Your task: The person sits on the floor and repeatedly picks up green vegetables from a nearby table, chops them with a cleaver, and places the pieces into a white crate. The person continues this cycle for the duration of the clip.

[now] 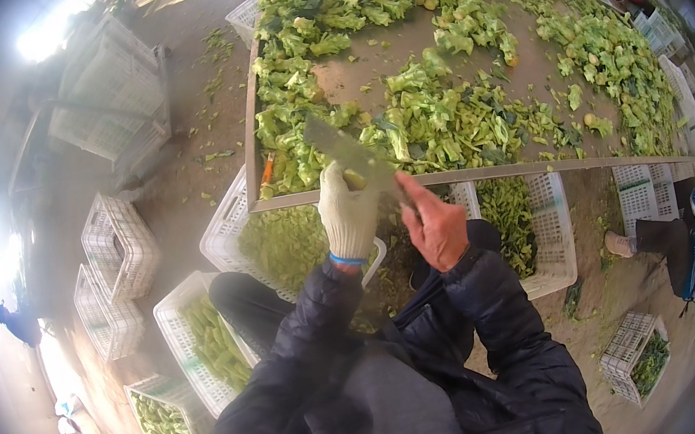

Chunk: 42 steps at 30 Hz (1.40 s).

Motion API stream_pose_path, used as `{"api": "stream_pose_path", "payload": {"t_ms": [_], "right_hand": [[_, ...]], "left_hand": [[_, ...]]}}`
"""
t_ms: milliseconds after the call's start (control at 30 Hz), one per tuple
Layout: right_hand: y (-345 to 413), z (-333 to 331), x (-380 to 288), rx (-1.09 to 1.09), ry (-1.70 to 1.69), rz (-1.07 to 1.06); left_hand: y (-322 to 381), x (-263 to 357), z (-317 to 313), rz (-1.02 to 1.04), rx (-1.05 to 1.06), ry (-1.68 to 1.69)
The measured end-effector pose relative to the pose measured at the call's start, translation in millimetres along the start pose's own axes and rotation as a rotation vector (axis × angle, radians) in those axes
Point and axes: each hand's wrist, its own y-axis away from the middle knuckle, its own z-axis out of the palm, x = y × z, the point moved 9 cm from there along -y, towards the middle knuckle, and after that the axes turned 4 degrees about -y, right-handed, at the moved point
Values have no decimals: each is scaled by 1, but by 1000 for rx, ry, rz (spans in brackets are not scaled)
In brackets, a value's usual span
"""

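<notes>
My left hand, in a white knitted glove with a blue band at the wrist, grips a pale green vegetable piece, mostly hidden by the fingers. Bare and closed around the handle of a broad-bladed knife, my right hand is just to its right. The blade is blurred and slants up and left, over and beyond the gloved fingers. Both hands are at the near rim of a metal-edged table. Cut leafy green vegetables lie heaped across it. An orange-handled tool rests in the near left corner.
Below the table edge are a white crate of pale green pieces and a crate of leaf trimmings. Another filled crate is by my left knee. Stacked crates are at far left. A co-worker sits at right.
</notes>
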Motion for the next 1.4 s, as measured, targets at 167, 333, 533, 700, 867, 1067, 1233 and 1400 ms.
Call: {"api": "stream_pose_path", "payload": {"t_ms": [167, 333, 533, 700, 867, 1067, 1233, 1400], "right_hand": [[1, 7, -8, -28, 73, -1], [5, -4, -16, -59, 66, -12], [9, -6, -21, -53, 30, -10], [12, 0, -18, -104, 85, -9], [11, 0, -14, -108, 129, -53], [-4, -5, 19, -91, 152, -106], [-11, 3, 58, -74, 125, -123], [-24, -33, 153, -43, 446, 333]], "left_hand": [[5, -8, -5, -130, -58, -66], [4, 4, -10, 13, 34, -69], [8, 1, -10, 53, 72, -15], [12, -11, -10, 82, 94, -15], [12, -8, -11, 189, 136, -103], [10, -6, -11, -26, 40, -184], [3, -1, -14, -103, 34, -185], [-9, 22, -61, 213, 278, -158]]}}
